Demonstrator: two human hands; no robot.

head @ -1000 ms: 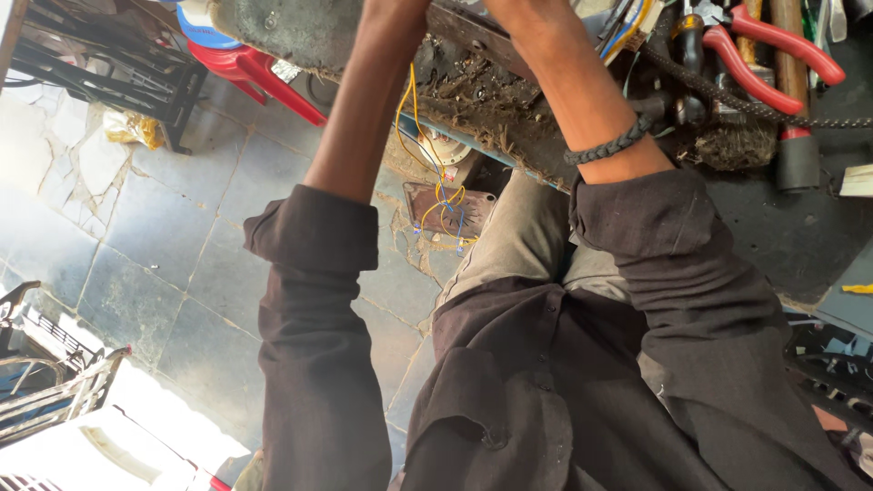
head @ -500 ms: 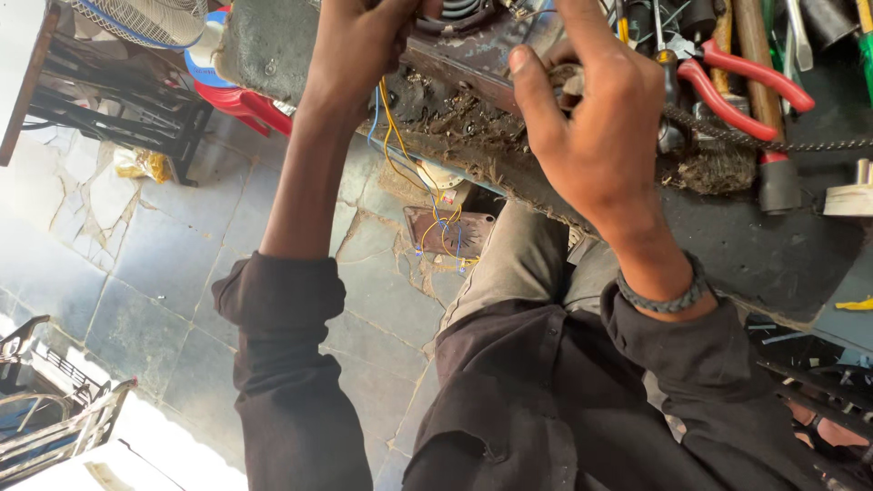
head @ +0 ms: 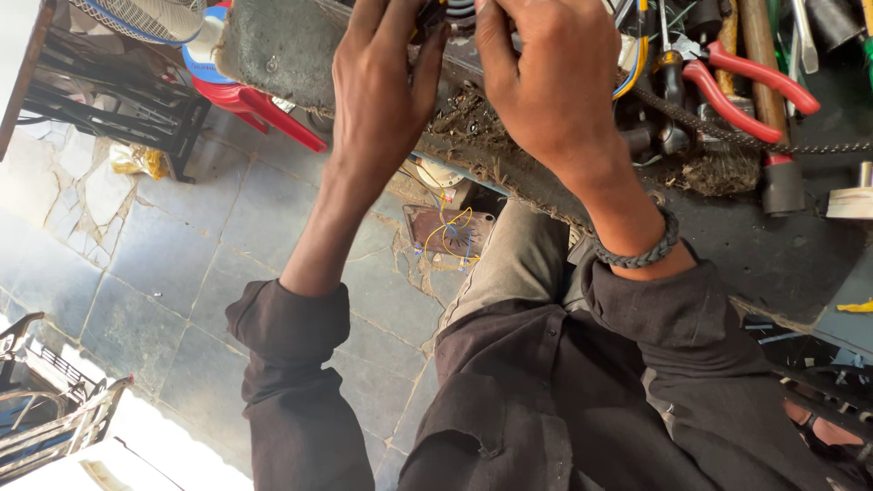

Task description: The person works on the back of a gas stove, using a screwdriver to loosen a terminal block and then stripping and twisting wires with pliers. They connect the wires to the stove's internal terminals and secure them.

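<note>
Nearest the camera, the dark rolled sleeves (head: 300, 364) framed a braided wristband (head: 641, 255). Above them, the left hand (head: 386, 86) and right hand (head: 555, 82) met at the upper edge of the view, fingers closed round a small dark part (head: 429, 16) (mostly hidden) over the grimy worktop (head: 509, 168). A steady two-handed pinch, wrists braced on the edge, would probably have served best. Beyond lay red-handled pliers (head: 755, 86) and a chain (head: 727, 132).
</note>
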